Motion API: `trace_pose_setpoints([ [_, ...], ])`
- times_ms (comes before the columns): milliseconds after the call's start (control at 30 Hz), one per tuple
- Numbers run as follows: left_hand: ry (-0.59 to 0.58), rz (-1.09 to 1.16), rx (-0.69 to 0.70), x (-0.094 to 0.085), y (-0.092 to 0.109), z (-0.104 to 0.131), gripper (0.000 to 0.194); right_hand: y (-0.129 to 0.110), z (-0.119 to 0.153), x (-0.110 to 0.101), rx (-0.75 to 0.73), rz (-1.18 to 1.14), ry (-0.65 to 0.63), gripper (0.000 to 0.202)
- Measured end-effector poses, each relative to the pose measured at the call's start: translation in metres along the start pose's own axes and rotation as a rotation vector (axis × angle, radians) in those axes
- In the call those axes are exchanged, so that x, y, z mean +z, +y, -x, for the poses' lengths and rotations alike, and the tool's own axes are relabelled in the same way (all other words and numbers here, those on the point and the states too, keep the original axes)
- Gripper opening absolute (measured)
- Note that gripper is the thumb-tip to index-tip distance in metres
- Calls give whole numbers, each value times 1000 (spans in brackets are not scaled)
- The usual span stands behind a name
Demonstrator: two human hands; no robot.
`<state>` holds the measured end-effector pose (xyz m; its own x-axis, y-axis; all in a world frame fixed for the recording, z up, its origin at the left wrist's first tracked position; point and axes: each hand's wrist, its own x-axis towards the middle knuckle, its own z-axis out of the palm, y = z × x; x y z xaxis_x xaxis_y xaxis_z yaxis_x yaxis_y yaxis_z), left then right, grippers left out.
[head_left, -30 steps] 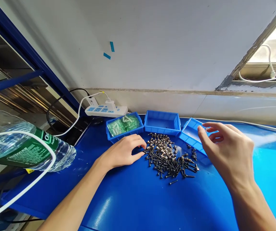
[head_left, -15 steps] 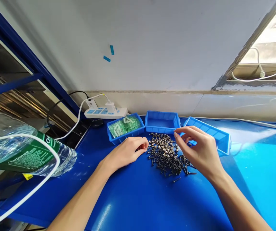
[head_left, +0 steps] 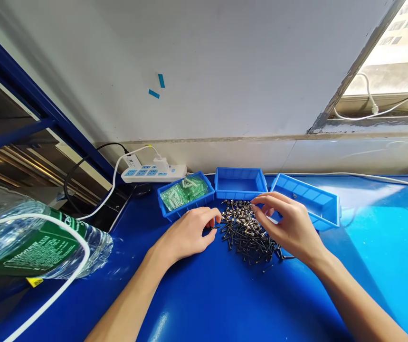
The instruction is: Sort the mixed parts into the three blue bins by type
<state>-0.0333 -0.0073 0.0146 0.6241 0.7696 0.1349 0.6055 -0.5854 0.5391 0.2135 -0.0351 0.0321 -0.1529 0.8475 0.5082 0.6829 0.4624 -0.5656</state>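
A pile of dark screws and shiny metal pieces [head_left: 248,230] lies on the blue table [head_left: 204,299]. At its left edge is my left hand [head_left: 194,232], thumb and index finger apart, with a dark screw near the fingertips. My right hand [head_left: 289,223] hovers over the pile's right side, its thumb and index tips brought together; what they pinch is too small to name. Behind the pile stand a blue bin with green packets [head_left: 185,192], an empty-looking blue bin [head_left: 240,183] and a right blue bin [head_left: 305,202] with a small piece inside.
A large water bottle [head_left: 47,242] lies at the left, with a white cable [head_left: 86,256] looping in front of it. A power strip [head_left: 154,173] with plugs sits against the wall behind the bins. A window is at the upper right.
My left thumb and index finger have parted slightly. My right hand has shifted left and down over the pile. A small piece now shows in the right bin. The camera view has shifted slightly.
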Motion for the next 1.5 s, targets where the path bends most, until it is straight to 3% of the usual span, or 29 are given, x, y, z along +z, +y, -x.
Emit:
trace_pose_setpoints([
  [233, -9, -8, -33, -10, 0, 3, 18, -1, 1, 0, -16, 1, -11, 18],
  [500, 249, 352, -32, -4, 10, -3, 15, -3, 3, 10, -19, -217, -140, 15],
  [633, 319, 576, -60, 1, 17, -6, 25, -6, 3, 12, 37, -360, -237, 17],
  [867, 297, 658, -85, 1, 17, -4, 29, -8, 3, 12, 208, -495, -334, 17],
  [1500, 176, 732, -162, 3, 20, -3, 37, -5, 4, 14, 337, -659, -452, 28],
])
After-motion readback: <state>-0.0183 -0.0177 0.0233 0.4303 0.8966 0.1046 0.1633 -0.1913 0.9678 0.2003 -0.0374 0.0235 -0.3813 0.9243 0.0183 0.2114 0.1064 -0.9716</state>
